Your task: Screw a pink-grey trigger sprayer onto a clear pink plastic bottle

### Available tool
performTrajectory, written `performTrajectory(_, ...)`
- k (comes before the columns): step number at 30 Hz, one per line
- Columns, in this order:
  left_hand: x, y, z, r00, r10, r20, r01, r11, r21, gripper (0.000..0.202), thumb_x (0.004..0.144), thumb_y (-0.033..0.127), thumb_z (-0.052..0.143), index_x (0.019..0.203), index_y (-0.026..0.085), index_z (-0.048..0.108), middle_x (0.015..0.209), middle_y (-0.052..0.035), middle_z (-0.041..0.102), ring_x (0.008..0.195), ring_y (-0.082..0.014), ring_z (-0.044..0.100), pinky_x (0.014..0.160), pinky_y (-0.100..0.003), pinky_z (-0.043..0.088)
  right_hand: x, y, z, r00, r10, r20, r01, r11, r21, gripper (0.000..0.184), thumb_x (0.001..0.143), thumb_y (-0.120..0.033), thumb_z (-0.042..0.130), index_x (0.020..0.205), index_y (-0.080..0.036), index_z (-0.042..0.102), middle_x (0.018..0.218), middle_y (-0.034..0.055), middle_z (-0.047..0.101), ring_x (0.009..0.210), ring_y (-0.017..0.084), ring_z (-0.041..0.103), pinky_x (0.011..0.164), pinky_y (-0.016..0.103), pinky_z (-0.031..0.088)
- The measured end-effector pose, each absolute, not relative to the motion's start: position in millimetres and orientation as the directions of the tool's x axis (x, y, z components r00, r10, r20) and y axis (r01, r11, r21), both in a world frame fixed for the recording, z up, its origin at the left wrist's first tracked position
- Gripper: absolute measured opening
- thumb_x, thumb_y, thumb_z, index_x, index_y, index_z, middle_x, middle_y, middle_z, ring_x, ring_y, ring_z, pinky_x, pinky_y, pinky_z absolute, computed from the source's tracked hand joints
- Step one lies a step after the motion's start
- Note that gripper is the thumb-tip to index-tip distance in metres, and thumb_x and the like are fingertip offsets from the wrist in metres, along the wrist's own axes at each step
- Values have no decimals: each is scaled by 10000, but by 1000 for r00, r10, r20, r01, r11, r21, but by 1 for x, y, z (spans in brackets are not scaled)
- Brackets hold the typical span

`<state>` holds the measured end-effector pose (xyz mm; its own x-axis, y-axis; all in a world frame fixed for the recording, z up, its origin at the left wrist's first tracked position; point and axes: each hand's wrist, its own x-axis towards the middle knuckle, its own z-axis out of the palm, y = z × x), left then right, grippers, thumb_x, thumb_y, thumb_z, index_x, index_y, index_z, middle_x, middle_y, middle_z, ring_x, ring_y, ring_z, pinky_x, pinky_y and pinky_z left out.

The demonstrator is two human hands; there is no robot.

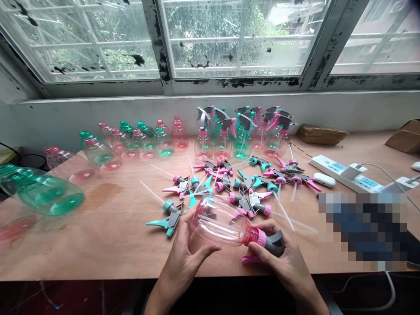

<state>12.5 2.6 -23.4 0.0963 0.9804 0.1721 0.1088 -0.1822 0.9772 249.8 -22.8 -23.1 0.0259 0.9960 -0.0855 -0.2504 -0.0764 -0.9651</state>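
Note:
I hold a clear pink spray bottle (220,221) on its side above the front edge of the wooden table (108,245). My left hand (183,258) is closed round the bottle's body. My right hand (278,258) grips the pink collar and the grey trigger head (274,243) at the bottle's neck. A pink trigger lever sticks out under my right fingers. Just behind the bottle lies a heap of loose pink and teal trigger heads (243,183) with white dip tubes.
Several capless pink and teal bottles (138,140) stand at the back left, and a teal bottle (42,192) lies at the far left. Bottles with trigger heads fitted (243,135) stand at the back centre. A white power strip (341,173), cardboard boxes and a blurred patch are on the right.

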Motion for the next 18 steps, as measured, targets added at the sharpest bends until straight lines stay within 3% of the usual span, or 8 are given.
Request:
performTrajectory(3, 13, 3, -24, 106, 974, 198, 159, -213, 964, 762, 891, 408, 850, 1560, 358, 489, 1723, -81, 450, 1650, -342, 329, 1353, -526, 307, 249, -22, -23, 38, 997, -65, -266, -52, -963, 403, 771, -456, 964, 990, -218, 724, 732, -11, 755, 620, 207, 786, 625, 338, 721)
performTrajectory(7, 13, 5, -24, 118, 965, 234, 210, -255, 944, 634, 958, 398, 775, 1536, 430, 515, 1703, -23, 472, 1624, -314, 389, 1342, -513, 339, 249, -21, -22, 64, 997, -46, -261, -28, -965, 389, 774, -461, 961, 974, -214, 737, 743, 5, 759, 610, 205, 771, 623, 346, 723)
performTrajectory(9, 13, 5, -24, 113, 969, 218, 221, -238, 946, 676, 940, 403, 798, 1543, 441, 498, 1721, -15, 444, 1628, -308, 380, 1344, -503, 339, 249, -21, -23, 69, 996, -50, -256, -30, -966, 388, 769, -457, 966, 965, -210, 740, 761, 6, 761, 609, 202, 775, 629, 342, 726)
performTrajectory(13, 12, 3, -22, 131, 976, 172, 204, -196, 959, 808, 888, 425, 852, 1584, 395, 442, 1746, -52, 406, 1655, -316, 322, 1355, -499, 313, 249, -22, -25, 63, 997, -48, -270, -29, -962, 421, 759, -459, 975, 988, -204, 730, 751, -4, 751, 622, 203, 788, 647, 350, 736)
performTrajectory(18, 13, 4, -24, 123, 979, 160, 72, -169, 983, 700, 928, 472, 798, 1535, 309, 489, 1726, -115, 435, 1631, -352, 368, 1345, -524, 328, 250, -21, -24, 55, 997, -48, -222, -34, -975, 418, 765, -465, 967, 993, -211, 727, 766, -1, 762, 625, 211, 797, 651, 340, 734)
